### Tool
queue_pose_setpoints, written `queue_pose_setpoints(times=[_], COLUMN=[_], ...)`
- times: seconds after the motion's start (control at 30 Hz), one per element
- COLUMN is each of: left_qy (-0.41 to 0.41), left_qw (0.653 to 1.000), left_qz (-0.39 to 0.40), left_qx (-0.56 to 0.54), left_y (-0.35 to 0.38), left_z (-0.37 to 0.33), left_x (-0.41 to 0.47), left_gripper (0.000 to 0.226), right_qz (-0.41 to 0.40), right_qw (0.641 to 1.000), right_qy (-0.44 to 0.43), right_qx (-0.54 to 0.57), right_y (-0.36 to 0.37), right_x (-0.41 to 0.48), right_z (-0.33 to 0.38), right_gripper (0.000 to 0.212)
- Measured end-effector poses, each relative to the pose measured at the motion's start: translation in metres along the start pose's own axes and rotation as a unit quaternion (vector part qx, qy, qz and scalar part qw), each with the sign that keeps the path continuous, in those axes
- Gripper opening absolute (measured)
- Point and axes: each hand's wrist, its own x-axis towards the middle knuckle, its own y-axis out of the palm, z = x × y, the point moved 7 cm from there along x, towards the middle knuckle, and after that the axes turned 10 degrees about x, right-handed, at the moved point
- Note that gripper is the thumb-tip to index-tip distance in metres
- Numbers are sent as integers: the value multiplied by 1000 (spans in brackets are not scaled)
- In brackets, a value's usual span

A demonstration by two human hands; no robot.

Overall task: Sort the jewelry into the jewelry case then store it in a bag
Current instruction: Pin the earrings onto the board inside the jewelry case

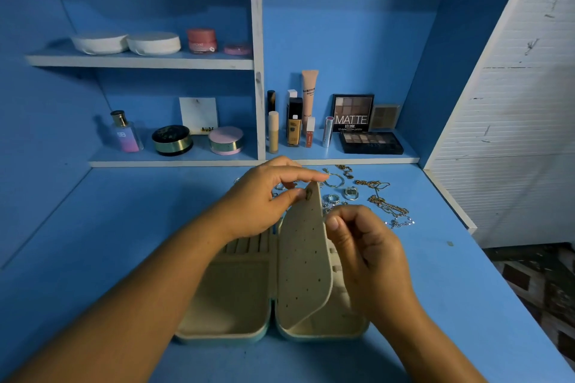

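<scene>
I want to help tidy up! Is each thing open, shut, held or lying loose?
Jewelry case: open, flat on the desk.
Earring flap: lifted upright.
Left hand: pinches the flap's top.
Right hand: fingers curled beside flap, grip unclear.
Rings and chains: loose on desk, outside the case.

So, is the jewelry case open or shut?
Open: jewelry case halves lie spread flat; left hand pinches its perforated flap upright.

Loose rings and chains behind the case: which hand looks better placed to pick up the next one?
Probably the right hand. The rings and chains lie on its side, just beyond it, while the left hand pinches the top of the perforated flap, holding it up.
</scene>
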Motion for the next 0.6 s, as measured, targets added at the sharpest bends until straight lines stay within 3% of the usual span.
queue_pose_setpoints(times=[0.2,0.33,0.43,0.5,0.6], left_qy=[-11,-26,-27,-31,-37], left_qw=[999,996,993,990,986], left_qz=[-38,-71,-93,-109,-132], left_qx=[-16,-40,-61,-83,-97], left_y=[-19,-25,-28,-30,-31], left_z=[6,14,17,19,20], left_x=[-10,-21,-28,-33,-38], left_gripper=[43,40,32,27,28], right_qz=[30,81,80,96,107], right_qw=[999,979,927,917,927], right_qy=[14,49,69,157,171], right_qx=[-9,-182,-361,-355,-317], right_y=[16,7,-14,-21,-17], right_x=[-4,-10,-14,-20,-28], right_z=[7,-5,-22,-36,-40], right_gripper=[12,8,26,34,30])
